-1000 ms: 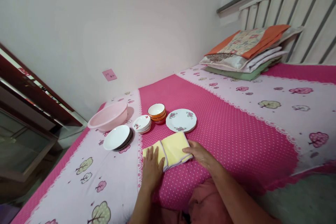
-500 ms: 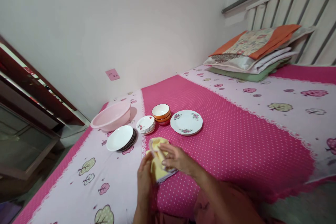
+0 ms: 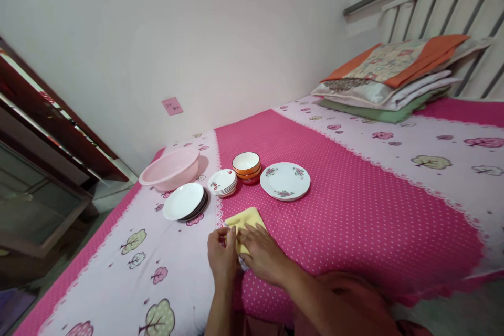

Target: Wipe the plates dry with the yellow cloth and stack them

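A folded yellow cloth (image 3: pixel 244 218) lies on the pink patterned bedspread (image 3: pixel 354 205) just in front of me. My right hand (image 3: pixel 263 252) rests flat on its near half, fingers stretched out. My left hand (image 3: pixel 221 253) pinches the cloth's left near edge with curled fingers. Beyond the cloth stand a flowered white plate (image 3: pixel 285 180), a stack of orange bowls (image 3: pixel 246 166), a stack of small flowered saucers (image 3: pixel 222 182) and a stack of white plates with dark rims (image 3: pixel 184 202).
A pink plastic basin (image 3: pixel 170 169) sits at the bed's far left corner by the wall. Folded pillows and blankets (image 3: pixel 388 76) are piled at the slatted headboard (image 3: pixel 441 5). A dark wooden cabinet (image 3: pixel 43 168) stands on the left beside the bed.
The cloth lay open and wider a second ago, was lifted and folded over by both hands, and now lies smaller on the bed under my right hand.
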`<state>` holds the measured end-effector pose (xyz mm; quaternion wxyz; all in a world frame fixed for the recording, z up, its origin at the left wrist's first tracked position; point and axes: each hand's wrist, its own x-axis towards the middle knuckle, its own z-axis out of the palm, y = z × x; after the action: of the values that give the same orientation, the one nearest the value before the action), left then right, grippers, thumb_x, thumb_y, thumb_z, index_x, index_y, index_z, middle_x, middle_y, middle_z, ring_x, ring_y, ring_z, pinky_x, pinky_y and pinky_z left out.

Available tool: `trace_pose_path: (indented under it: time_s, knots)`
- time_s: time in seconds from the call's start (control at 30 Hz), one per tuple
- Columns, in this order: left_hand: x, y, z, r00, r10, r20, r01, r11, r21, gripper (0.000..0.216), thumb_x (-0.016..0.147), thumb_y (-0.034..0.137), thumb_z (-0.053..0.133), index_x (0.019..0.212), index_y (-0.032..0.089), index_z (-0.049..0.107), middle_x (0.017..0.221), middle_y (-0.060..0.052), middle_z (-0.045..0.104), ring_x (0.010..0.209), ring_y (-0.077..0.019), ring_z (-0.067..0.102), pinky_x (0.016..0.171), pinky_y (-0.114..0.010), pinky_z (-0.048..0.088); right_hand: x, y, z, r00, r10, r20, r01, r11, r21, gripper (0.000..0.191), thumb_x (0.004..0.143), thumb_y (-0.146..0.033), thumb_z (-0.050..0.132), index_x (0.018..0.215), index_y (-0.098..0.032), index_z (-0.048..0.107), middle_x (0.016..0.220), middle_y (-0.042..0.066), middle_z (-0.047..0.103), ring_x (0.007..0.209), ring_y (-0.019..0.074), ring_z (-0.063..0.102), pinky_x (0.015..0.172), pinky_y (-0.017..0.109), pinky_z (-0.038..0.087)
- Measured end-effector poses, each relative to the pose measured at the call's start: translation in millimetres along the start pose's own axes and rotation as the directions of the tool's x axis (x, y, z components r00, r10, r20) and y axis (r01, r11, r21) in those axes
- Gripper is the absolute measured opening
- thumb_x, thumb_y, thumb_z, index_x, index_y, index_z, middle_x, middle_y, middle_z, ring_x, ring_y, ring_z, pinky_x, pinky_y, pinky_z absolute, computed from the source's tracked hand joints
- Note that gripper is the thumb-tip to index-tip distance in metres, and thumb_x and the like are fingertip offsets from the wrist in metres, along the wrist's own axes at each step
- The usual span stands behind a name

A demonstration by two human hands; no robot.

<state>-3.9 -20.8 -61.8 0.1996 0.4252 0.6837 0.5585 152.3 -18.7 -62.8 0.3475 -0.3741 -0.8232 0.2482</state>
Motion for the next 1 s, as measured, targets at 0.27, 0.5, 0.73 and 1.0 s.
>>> trace_pose_path:
  time_s: [0.27, 0.5, 0.73, 1.0]
  knots:
    - [27.3, -7.7, 9.3, 0.999, 0.027, 0.045, -0.032, 0.994, 0.103, 0.048, 0.067, 0.063, 0.071, 0.084, 0.019, 0.066, 0.074, -0.003, 0.066, 0.069, -0.0225, 0.060, 0.070, -0.038, 0.048, -5.6, 3.2, 5.5, 0.999, -0.033, 0.042, 0.035, 0.998, -0.056, 0.046, 0.099, -0.026, 0.058, 0.144, -0.018, 0.060, 0.154, 0.014, 0.056, 0.149, 0.0341, 0.042, 0.127, 0.060, 0.023]
    - [37.0, 7.5, 5.7, 0.995, 0.040, 0.095, -0.047, 0.997, 0.064, 0.042, 0.071, 0.062, 0.068, 0.073, 0.020, 0.063, 0.068, -0.002, 0.066, 0.067, -0.0209, 0.059, 0.068, -0.035, 0.046, -6.3, -1.5, -1.9, 0.995, -0.065, -0.078, 0.061, 0.997, -0.045, 0.035, 0.097, -0.019, 0.060, 0.131, -0.019, 0.064, 0.137, 0.011, 0.068, 0.137, 0.0268, 0.055, 0.126, 0.054, 0.026]
    - [37.4, 12.2, 7.3, 0.991, 0.020, 0.135, -0.018, 1.000, -0.012, 0.054, 0.063, 0.074, 0.071, 0.070, 0.021, 0.060, 0.063, 0.001, 0.060, 0.059, -0.0160, 0.053, 0.058, -0.030, 0.043, -5.7, 2.2, -2.8, 0.989, -0.049, -0.142, 0.043, 0.998, -0.041, 0.032, 0.097, -0.013, 0.057, 0.128, -0.016, 0.065, 0.134, 0.013, 0.067, 0.132, 0.0294, 0.057, 0.122, 0.053, 0.036]
    - [33.7, 13.8, 5.6, 0.993, 0.016, 0.120, -0.024, 0.998, 0.063, 0.047, 0.076, 0.066, 0.062, 0.059, 0.024, 0.051, 0.054, 0.004, 0.049, 0.056, -0.0155, 0.045, 0.057, -0.029, 0.038, -4.9, -7.0, -13.3, 0.979, -0.118, -0.168, 0.116, 0.993, -0.021, 0.031, 0.098, -0.015, 0.057, 0.127, -0.022, 0.066, 0.122, 0.009, 0.072, 0.120, 0.0252, 0.061, 0.114, 0.048, 0.044]
